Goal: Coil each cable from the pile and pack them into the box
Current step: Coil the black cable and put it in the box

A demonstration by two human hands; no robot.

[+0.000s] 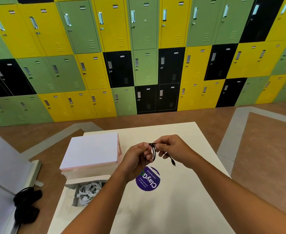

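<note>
Left hand (135,157) and right hand (172,147) pinching coiled black cable (153,152), above table (181,200)

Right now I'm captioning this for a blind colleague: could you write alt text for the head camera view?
The left hand grips a small black cable coil above a cream table while the right hand pinches its top, one plug end dangling. An open box of white cables sits to the left; yellow, green and black lockers fill the background.

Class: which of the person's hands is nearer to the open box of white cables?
Left. The left hand sits up and right of the box; the right hand, also pinching the black cable, lies farther right.
</note>
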